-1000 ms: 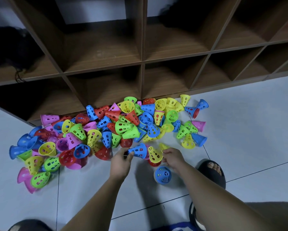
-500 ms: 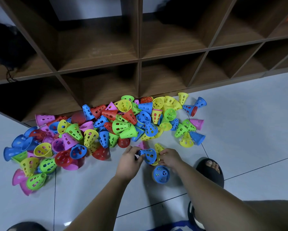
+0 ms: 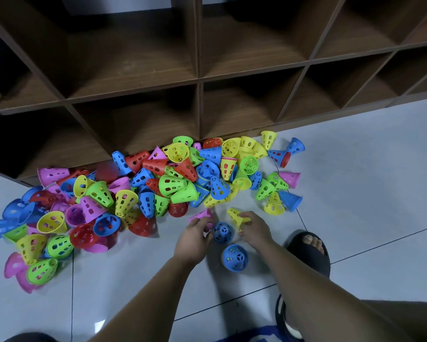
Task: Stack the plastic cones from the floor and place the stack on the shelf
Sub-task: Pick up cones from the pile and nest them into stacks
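Person is crouching at the near edge of the pile of perforated plastic cones (image 3: pixel 158 191), which is lying scattered on the pale tiled floor (image 3: pixel 355 181) against the foot of the dark wooden cubby shelf (image 3: pixel 199 77). No cone is showing in the shelf compartments in view.

Left hand (image 3: pixel 194 236) is curled partly closed, fingers touching a pink plastic cone (image 3: pixel 201 214) and the side of a blue perforated cone (image 3: pixel 223 232) standing tip-up between the hands. Can't tell which one it's actually gripping. Right hand (image 3: pixel 254 227) is pinching a yellow perforated cone (image 3: pixel 236 215) by its wide end. A second blue cone (image 3: pixel 234 257) is standing just nearer the person, apart from both hands; colour showing through its holes suggests a stack started there, not certain.

My read: early, nearly everything unstacked. To nest well: turn the yellow one tip-up, line up the axes, drop it straight over the blue tip, press lightly so it seats. Steady the base with the left hand so it isn't skidding on the tile. Black sandal (image 3: pixel 311 253) is sitting close by; keep the stack clear of it.
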